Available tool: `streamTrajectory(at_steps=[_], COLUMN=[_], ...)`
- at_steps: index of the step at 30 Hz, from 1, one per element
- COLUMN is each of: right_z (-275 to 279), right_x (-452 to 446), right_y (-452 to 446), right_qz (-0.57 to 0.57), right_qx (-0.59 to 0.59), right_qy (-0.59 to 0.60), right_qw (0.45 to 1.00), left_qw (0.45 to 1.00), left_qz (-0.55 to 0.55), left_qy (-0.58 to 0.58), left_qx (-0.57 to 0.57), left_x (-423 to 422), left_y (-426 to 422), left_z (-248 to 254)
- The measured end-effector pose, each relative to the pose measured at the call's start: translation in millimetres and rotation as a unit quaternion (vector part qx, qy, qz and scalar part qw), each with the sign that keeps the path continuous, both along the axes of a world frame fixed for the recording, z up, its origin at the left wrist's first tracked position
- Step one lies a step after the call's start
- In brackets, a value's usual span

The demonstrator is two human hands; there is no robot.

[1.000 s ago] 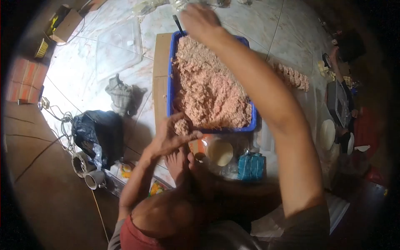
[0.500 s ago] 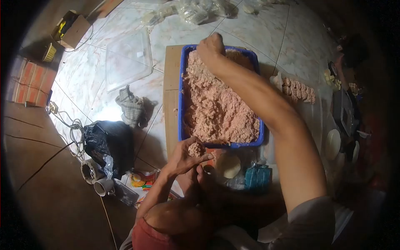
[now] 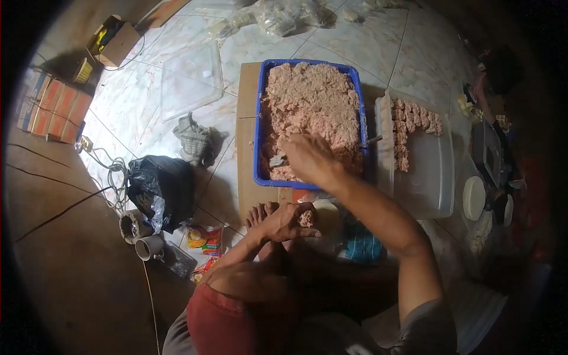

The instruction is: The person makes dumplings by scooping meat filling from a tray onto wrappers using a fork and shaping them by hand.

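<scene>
A blue tub (image 3: 258,124) holds a mass of pink, minced-meat-like paste (image 3: 313,89). My right hand (image 3: 310,158) is over the near part of the paste, its fingers closed. A flat grey tool end (image 3: 277,161) shows at its left, and a thin rod (image 3: 373,140) crosses the tub's right rim. They look like one tool in my grip, though its middle is hidden. In front of the tub, my left hand (image 3: 290,222) is wrapped round a lump of the paste (image 3: 306,219), which bulges out between thumb and forefinger.
Right of the tub, a clear plastic box (image 3: 426,183) contains rows of pink lumps (image 3: 408,124). Cardboard (image 3: 248,154) lies under the tub. A clear lid (image 3: 192,83), a cloth (image 3: 192,139), a black bag (image 3: 158,189) and a mug (image 3: 149,248) are on the left.
My right hand has come from the tub's far edge back to its near part. My left hand, still round the paste, has moved right and slightly down. The view has shifted.
</scene>
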State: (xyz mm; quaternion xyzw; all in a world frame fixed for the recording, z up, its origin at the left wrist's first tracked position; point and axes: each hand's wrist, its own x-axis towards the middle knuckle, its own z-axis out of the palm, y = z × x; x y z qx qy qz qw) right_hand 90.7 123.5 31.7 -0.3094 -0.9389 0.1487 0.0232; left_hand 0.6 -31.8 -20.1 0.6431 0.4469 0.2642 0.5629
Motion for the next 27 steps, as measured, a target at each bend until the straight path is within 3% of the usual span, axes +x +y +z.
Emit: streamTrajectory(at_steps=[4, 6, 7, 10, 12, 13, 14, 16, 17, 20, 21, 23, 26, 27], right_z=[-21, -16, -41, -3, -1, 0, 0, 6, 14, 41, 41, 33, 35, 47], right_x=[-6, 10, 24, 55, 75, 84, 93, 107, 115, 127, 127, 128, 132, 133], right_y=[-20, -18, -10, -18, -26, -31, -38, -55, -66, -101, -114, -131, -148, -151], right_qz=[0.019, -0.039, -0.036, -0.098, -0.128, -0.154, -0.158, -0.182, -0.205, -0.212, -0.209, -0.182, -0.185, -0.225], right_qx=[0.101, -0.012, -0.074, -0.18, -0.223, -0.269, -0.266, -0.248, -0.27, -0.243, -0.206, -0.101, -0.054, -0.093], right_qy=[0.083, 0.123, 0.146, 0.191, 0.229, 0.265, 0.266, 0.3, 0.294, 0.302, 0.319, 0.287, 0.28, 0.31], right_qw=[0.991, 0.992, 0.986, 0.96, 0.939, 0.913, 0.913, 0.903, 0.894, 0.897, 0.901, 0.935, 0.941, 0.919], left_qw=[0.997, 0.995, 0.995, 0.989, 0.997, 0.99, 0.99, 0.953, 0.96, 0.959, 0.964, 0.97, 0.964, 0.961], left_qz=[-0.002, 0.016, 0.017, 0.094, 0.074, 0.09, 0.084, 0.211, 0.249, 0.249, 0.256, 0.219, 0.207, 0.23], left_qy=[0.069, 0.098, 0.095, 0.004, -0.028, -0.023, -0.023, -0.163, -0.098, -0.133, -0.034, -0.051, -0.098, -0.088], left_qx=[-0.026, 0.015, 0.014, 0.113, 0.011, -0.11, -0.108, -0.141, 0.083, 0.039, 0.058, 0.093, 0.135, 0.122], left_x=[0, 0, 0, -1, -9, -10, -10, -7, -4, -7, -12, -18, -6, 0], left_y=[3, 1, 0, -1, 5, 6, 7, 7, 12, 17, 15, 15, 13, 13], left_z=[5, -2, -6, -14, -8, -1, 7, 18, 8, 3, -10, -29, -14, 6])
